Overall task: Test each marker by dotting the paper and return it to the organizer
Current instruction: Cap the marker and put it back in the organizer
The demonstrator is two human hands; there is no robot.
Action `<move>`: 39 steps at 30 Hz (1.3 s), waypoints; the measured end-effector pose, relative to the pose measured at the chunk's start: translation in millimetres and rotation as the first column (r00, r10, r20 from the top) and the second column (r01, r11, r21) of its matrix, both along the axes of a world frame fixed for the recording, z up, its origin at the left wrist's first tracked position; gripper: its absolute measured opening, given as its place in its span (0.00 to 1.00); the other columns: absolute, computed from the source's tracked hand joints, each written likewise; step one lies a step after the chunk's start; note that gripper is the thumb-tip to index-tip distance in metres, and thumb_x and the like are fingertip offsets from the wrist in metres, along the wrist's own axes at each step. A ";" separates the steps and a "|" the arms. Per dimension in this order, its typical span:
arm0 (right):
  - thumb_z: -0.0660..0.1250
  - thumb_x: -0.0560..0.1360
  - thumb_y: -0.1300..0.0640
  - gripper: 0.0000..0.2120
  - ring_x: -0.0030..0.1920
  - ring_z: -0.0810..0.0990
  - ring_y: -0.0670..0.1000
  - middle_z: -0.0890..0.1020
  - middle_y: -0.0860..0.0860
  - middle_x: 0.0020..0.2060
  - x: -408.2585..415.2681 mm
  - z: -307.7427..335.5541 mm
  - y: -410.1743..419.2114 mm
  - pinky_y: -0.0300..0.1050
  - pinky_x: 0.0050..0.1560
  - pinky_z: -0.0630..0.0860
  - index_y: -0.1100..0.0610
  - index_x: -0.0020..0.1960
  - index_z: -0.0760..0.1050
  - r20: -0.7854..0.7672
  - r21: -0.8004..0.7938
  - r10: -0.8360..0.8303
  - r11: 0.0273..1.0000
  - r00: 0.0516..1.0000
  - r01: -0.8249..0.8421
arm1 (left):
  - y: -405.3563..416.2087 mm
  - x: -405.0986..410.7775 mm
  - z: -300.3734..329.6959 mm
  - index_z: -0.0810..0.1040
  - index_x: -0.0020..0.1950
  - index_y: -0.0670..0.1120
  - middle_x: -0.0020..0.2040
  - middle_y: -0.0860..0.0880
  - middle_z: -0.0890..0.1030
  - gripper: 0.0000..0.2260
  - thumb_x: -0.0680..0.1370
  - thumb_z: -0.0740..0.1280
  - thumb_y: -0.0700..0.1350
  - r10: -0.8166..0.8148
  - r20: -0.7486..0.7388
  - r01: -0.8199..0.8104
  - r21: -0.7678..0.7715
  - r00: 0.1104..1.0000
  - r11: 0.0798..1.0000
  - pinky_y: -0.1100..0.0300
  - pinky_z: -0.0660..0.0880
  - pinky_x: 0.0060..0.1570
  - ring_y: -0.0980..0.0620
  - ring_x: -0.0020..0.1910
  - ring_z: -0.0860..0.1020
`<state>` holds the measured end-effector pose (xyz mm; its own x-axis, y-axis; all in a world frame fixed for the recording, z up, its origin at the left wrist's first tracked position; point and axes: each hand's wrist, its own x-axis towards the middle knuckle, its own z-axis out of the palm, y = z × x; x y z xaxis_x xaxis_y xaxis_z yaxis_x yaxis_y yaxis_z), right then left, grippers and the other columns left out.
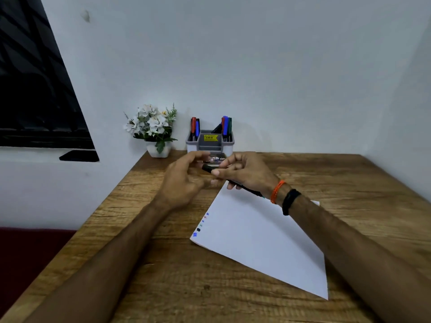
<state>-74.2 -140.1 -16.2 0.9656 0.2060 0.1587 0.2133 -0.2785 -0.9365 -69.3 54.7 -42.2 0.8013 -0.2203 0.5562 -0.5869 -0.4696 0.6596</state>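
Two bare forearms are reaching in from the bottom edge over a wooden worktop [163, 276]. On the left, a white pot of flowers [152, 129] is standing against the wall. The left hand [184, 180] is hovering with fingers loosely curled and holding nothing, its fingertips near the marker's end. Behind both hands, a grey organizer [210, 141] is holding upright red, blue and green markers [225, 127]. The right hand [245, 171] is gripping a black marker [208, 169] above the far corner of the white paper [261, 241]. Coloured dots [201, 224] are lining the paper's left edge.
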 end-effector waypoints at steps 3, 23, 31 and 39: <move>0.77 0.70 0.53 0.16 0.29 0.83 0.49 0.86 0.55 0.35 0.7 -0.5 -1.1 0.39 0.28 0.74 0.61 0.48 0.77 -0.001 -0.088 0.043 0.995 0.999 -0.043 | -2.6 -4.3 5.5 0.83 0.54 0.49 0.48 0.55 0.84 0.16 0.68 0.78 0.42 -0.048 0.128 0.043 0.045 0.991 0.998 0.55 0.80 0.46 0.56 0.47 0.82; 0.74 0.73 0.57 0.08 0.30 0.79 0.49 0.85 0.54 0.37 3.8 -20.2 -6.4 0.39 0.31 0.74 0.60 0.49 0.82 0.037 0.220 0.058 0.973 0.998 -0.064 | -3.9 -3.6 -1.1 0.82 0.48 0.49 0.37 0.54 0.82 0.04 0.77 0.70 0.48 -0.093 -0.141 0.106 0.089 0.986 0.990 0.62 0.76 0.34 0.59 0.33 0.80; 0.71 0.76 0.56 0.08 0.26 0.71 0.50 0.77 0.54 0.32 4.7 -23.7 -3.5 0.40 0.28 0.70 0.61 0.43 0.79 0.083 0.297 0.098 0.947 0.992 -0.119 | -8.6 -9.4 0.8 0.80 0.43 0.47 0.31 0.54 0.79 0.09 0.80 0.66 0.49 -0.110 -0.090 0.124 0.171 0.990 0.978 0.68 0.67 0.29 0.60 0.27 0.73; 0.69 0.78 0.56 0.10 0.25 0.71 0.50 0.73 0.53 0.29 1.7 -28.6 2.8 0.40 0.27 0.71 0.63 0.43 0.75 0.072 0.268 0.114 0.955 0.991 -0.129 | -11.2 -10.6 -3.4 0.81 0.46 0.49 0.30 0.59 0.74 0.07 0.80 0.65 0.47 -0.148 0.022 0.139 0.239 0.989 0.961 0.71 0.61 0.29 0.60 0.28 0.71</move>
